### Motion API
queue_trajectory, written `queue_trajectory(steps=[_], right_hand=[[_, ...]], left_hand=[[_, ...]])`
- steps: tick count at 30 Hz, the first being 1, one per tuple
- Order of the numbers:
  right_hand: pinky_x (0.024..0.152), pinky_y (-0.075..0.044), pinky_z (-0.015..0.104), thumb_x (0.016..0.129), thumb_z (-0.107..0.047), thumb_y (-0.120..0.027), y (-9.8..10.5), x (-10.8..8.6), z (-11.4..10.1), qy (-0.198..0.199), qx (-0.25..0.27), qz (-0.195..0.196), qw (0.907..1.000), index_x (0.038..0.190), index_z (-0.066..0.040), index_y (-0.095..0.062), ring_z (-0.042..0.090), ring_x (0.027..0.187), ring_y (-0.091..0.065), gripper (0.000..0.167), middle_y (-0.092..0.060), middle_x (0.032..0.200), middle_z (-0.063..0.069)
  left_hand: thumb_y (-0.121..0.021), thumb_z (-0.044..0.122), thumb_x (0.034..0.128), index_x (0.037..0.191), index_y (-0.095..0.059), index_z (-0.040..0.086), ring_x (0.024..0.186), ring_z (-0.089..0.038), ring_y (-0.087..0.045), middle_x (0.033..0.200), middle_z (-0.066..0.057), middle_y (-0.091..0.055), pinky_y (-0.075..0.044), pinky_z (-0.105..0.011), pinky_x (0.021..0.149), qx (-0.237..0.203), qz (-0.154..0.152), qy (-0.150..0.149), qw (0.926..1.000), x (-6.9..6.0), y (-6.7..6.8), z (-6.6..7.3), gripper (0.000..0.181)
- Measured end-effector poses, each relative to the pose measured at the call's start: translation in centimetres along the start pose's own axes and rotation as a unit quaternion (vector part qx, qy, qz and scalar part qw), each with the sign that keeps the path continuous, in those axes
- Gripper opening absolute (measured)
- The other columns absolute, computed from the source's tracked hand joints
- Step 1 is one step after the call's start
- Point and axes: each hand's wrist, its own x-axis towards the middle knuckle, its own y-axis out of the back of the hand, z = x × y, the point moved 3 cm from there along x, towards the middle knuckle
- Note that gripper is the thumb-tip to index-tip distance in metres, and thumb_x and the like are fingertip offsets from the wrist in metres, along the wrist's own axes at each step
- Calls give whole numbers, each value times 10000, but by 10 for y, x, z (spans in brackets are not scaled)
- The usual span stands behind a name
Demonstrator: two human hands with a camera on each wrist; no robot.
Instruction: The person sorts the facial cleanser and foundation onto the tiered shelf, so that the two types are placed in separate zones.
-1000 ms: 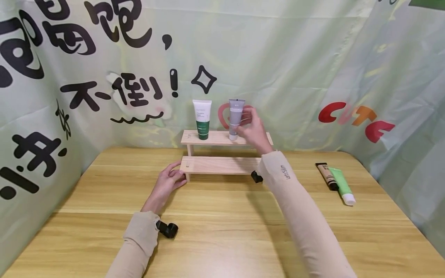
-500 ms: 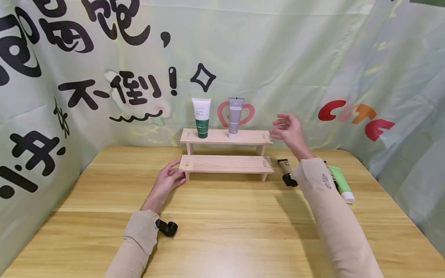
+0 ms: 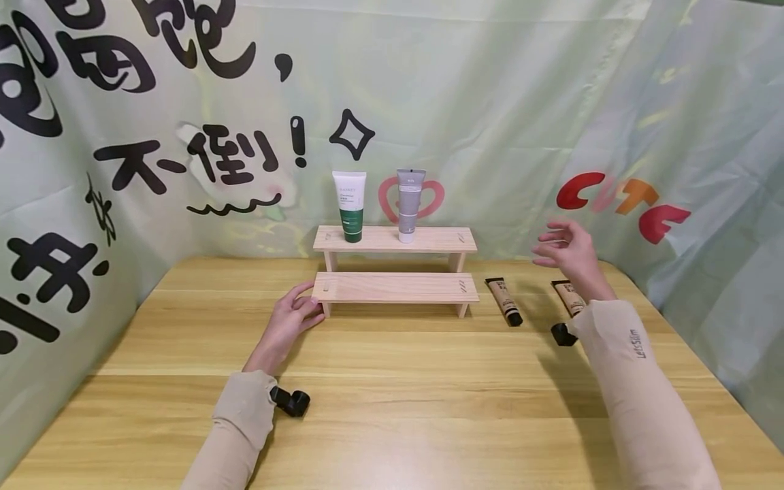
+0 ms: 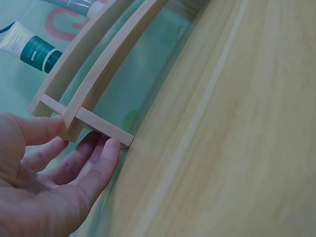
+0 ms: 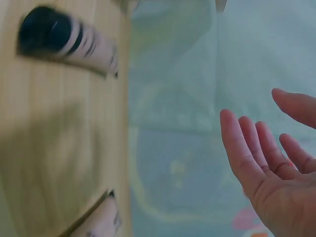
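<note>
A two-tier wooden shelf (image 3: 392, 287) stands at the back of the table. My left hand (image 3: 292, 314) holds its left end; in the left wrist view the thumb lies against the front board and fingers (image 4: 106, 158) are at the leg. On the upper tier a white-and-green squeeze tube (image 3: 351, 207) and a grey squeeze tube (image 3: 410, 205) stand upright on their caps. My right hand (image 3: 572, 255) hovers at the right with fingers apart and nothing in it. Below it lies a tan tube (image 3: 568, 297), partly hidden by the sleeve.
A second tan tube (image 3: 503, 301) with a black cap lies on the table (image 3: 392, 395) just right of the shelf. A printed cloth (image 3: 502, 102) hangs behind the table.
My right hand has let go of the grey tube and moved right, away from the shelf. The light green tube is now hidden by the right arm. My left hand stays on the shelf.
</note>
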Motion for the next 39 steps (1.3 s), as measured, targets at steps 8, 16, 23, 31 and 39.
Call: queue_trajectory(steps=[8, 16, 23, 31, 39], right_hand=[[698, -622, 225, 992, 36, -590, 37, -18, 28, -295, 447, 26, 9986, 1173, -208, -461, 41, 823, -646, 331, -565, 1018, -31], [658, -613, 200, 975, 52, -615, 61, -31, 43, -537, 273, 183, 9980, 1140, -198, -479, 25, 781, -650, 329, -595, 935, -100], [644, -623, 231, 959, 56, -637, 89, -36, 70, -728, 52, 325, 9968, 1146, -136, -478, 11, 748, -639, 312, -594, 884, -121], [650, -632, 262, 919, 85, -672, 113, -43, 91, -1149, -389, 369, 9919, 1234, 86, -458, 37, 709, -647, 381, -594, 892, -71], [637, -628, 276, 962, 65, -605, 106, -55, 86, -1278, -1665, -303, 9773, 1327, 262, -298, 14, 702, -612, 515, -623, 952, 71]], left_hand=[[-413, 24, 1091, 1586, -284, 18, 1315, -402, -466, 1386, -290, -458, -502, -356, 1058, -6, -36, -26, 10000, -1, 1, 0, 512], [-417, 29, 1091, 1585, -286, 18, 1309, -401, -472, 1380, -284, -466, -511, -347, 1047, -7, -22, -19, 10000, -1, 0, 0, 511], [-410, 32, 1094, 1584, -287, 19, 1312, -405, -469, 1388, -292, -457, -507, -355, 1052, 9, -46, -45, 10000, 0, 0, 0, 506], [-410, 40, 1096, 1586, -282, 18, 1325, -407, -459, 1407, -301, -443, -496, -368, 1065, 3, -57, -35, 10000, -1, 1, 0, 507], [-409, 34, 1094, 1587, -280, 18, 1324, -404, -462, 1413, -306, -442, -498, -362, 1063, -5, -47, -22, 10000, -1, 0, 1, 509]])
